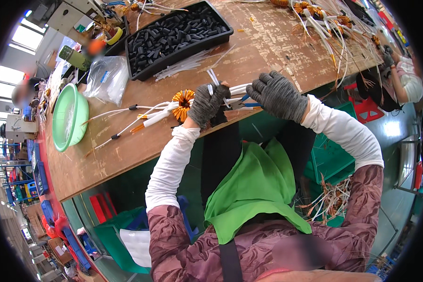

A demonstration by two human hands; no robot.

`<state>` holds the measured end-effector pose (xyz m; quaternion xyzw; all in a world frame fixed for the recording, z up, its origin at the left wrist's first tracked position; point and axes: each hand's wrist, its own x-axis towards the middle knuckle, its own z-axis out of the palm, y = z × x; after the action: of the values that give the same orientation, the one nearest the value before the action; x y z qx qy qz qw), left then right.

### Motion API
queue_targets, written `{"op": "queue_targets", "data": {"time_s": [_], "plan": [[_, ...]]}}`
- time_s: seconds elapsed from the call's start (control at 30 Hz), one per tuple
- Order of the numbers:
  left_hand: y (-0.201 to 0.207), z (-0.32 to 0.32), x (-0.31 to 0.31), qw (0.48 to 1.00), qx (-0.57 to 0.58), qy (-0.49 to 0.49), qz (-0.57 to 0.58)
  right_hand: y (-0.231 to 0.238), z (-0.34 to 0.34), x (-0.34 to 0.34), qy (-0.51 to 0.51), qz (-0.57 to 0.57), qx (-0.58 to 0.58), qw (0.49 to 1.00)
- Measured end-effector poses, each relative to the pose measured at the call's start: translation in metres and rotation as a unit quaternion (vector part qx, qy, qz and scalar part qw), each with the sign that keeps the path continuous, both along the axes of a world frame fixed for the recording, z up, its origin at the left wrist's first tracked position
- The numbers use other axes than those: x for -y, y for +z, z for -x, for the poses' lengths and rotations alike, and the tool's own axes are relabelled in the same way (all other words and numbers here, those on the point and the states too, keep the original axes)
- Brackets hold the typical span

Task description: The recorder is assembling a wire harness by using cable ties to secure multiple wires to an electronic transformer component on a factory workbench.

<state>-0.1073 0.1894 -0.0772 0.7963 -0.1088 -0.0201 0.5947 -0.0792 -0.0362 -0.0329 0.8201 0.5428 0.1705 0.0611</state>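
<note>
A copper-wound ring coil [179, 114] with white-sleeved leads lies near the front edge of the table. My left hand [207, 104], in a grey knit glove, is closed around the leads just right of the coil. Several thin white tubes [213, 76] stick up from its fingers. Farther right, my gloved right hand [278, 96] is closed over the same bundle, where white leads [239, 89] and a blue piece show beside its fingers. What lies inside the fists is hidden. Leads with black sleeves [133, 107] and bare copper ends reach left from the coil.
A black tray [228, 34] of short black sleeves stands ahead, with loose clear tubes [181, 66] beside it. To the left are a plastic bag [109, 80] and a green basin [82, 110]. More wired coils [310, 10] lie far right; another person [406, 75] sits beyond.
</note>
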Motion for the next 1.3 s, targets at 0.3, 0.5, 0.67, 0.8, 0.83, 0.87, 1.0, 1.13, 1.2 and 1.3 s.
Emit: {"op": "queue_targets", "data": {"time_s": [0.3,0.5,0.67,0.8,0.83,0.87,1.0,1.13,1.2,1.3], "plan": [[0.002,0.0,-0.004,0.996,-0.033,0.018,0.076,0.028,-0.004,0.007,-0.05,0.015,-0.124,0.991],[-0.004,-0.003,-0.005,0.996,-0.029,0.022,0.083,0.028,-0.022,0.006,-0.012,-0.009,0.022,1.0],[-0.002,-0.002,-0.004,0.995,-0.034,0.023,0.095,0.011,-0.023,-0.006,0.021,-0.02,0.038,0.999],[-0.002,-0.003,-0.004,0.99,-0.069,0.03,0.121,0.006,-0.022,-0.008,0.01,0.014,-0.016,1.0],[-0.002,-0.002,-0.005,0.985,-0.094,0.037,0.137,0.007,-0.022,-0.008,0.012,0.013,-0.017,1.0],[-0.001,-0.003,-0.005,0.985,-0.095,0.037,0.137,0.009,-0.021,-0.007,-0.008,0.032,-0.05,0.998],[-0.001,-0.007,-0.008,0.983,-0.079,0.038,0.162,0.02,-0.013,-0.008,-0.054,0.062,-0.13,0.988],[-0.002,-0.007,-0.006,0.984,-0.063,0.051,0.161,0.021,-0.008,-0.016,-0.033,0.04,-0.062,0.997],[-0.003,-0.006,-0.007,0.982,-0.068,0.054,0.169,0.013,-0.008,-0.022,-0.024,0.015,-0.01,1.0],[-0.009,-0.008,-0.007,0.978,-0.072,0.064,0.185,-0.002,-0.007,-0.031,-0.02,-0.016,0.016,1.0]]}}
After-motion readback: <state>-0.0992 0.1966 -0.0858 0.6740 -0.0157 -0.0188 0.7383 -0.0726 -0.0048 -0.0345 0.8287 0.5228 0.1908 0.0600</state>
